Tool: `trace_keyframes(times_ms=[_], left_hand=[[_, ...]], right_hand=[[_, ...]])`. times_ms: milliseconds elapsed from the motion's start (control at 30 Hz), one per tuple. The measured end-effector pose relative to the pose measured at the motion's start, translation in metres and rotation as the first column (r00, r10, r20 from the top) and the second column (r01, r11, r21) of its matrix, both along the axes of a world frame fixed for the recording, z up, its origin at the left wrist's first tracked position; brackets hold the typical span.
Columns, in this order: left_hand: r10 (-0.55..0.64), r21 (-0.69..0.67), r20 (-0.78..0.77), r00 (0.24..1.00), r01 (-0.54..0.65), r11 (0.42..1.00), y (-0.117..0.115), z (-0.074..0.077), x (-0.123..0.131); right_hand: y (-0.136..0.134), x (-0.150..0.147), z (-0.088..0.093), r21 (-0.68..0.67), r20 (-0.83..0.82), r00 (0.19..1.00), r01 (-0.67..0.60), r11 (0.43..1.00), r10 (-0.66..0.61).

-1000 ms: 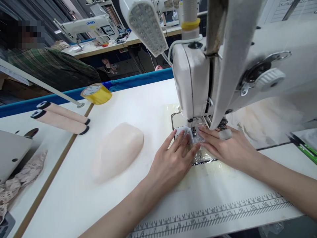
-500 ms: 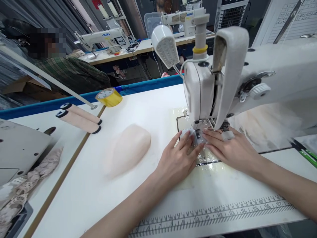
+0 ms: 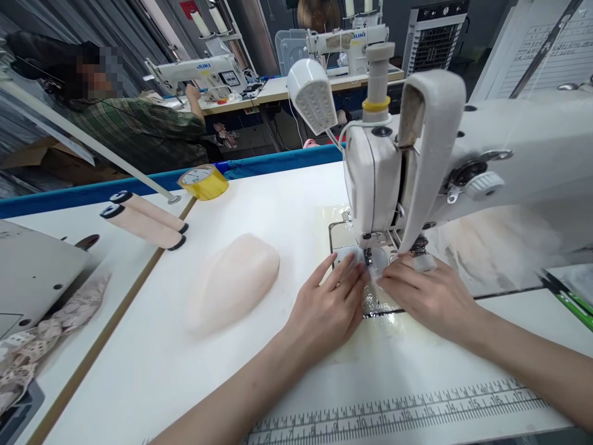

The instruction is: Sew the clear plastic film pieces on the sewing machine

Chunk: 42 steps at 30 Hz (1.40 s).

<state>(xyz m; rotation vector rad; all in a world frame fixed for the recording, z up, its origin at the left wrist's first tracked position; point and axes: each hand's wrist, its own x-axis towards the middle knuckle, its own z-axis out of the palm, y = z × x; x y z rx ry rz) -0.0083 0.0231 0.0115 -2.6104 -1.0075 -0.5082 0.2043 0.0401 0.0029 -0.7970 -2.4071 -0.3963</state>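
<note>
A sewing machine (image 3: 373,179) stands over the white table, its presser foot (image 3: 368,256) low between my hands. Left of the foot, my left hand (image 3: 331,300) lies palm down with its fingers stretched toward the needle area, fingertips at the edge of a small sheer whitish fabric piece (image 3: 377,262). On the other side, my right hand (image 3: 428,293) has thumb and fingers pressed together on that piece, close to the foot. The fingertips partly cover the fabric. A pale peach moulded bra cup (image 3: 243,278) rests on the table to the left.
Two peach thread spools (image 3: 143,225) and a yellow tape roll (image 3: 204,181) are at the far left. Green-handled snips (image 3: 569,300) lie at right, near sheer fabric (image 3: 500,247). A printed ruler (image 3: 393,414) runs along the front. A co-worker (image 3: 134,127) sits at another machine (image 3: 199,74).
My left hand's fingers have drawn closer together and curled slightly. My right hand's fingers are bunched more tightly. The co-worker's hand now shows by the far machine, and my view has shifted slightly.
</note>
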Motion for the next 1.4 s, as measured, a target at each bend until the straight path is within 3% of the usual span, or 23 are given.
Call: trace_keyframes(times_ms=[467, 1067, 1400], left_hand=[[-0.003, 0.004, 0.021, 1.000, 0.003, 1.000, 0.000, 0.002, 0.001], [0.060, -0.047, 0.022, 0.998, -0.059, 0.997, 0.010, 0.001, 0.001], [0.093, -0.071, 0.033, 0.995, -0.090, 0.993, 0.011, 0.002, 0.002]], right_hand=[[-0.002, 0.002, 0.001, -0.015, 0.020, 0.999, -0.042, 0.999, 0.043], [0.005, -0.003, 0.003, 0.004, 0.057, 0.998, 0.041, 0.999, -0.041], [-0.002, 0.002, 0.000, -0.110, 0.017, 1.000, 0.011, 0.994, -0.009]])
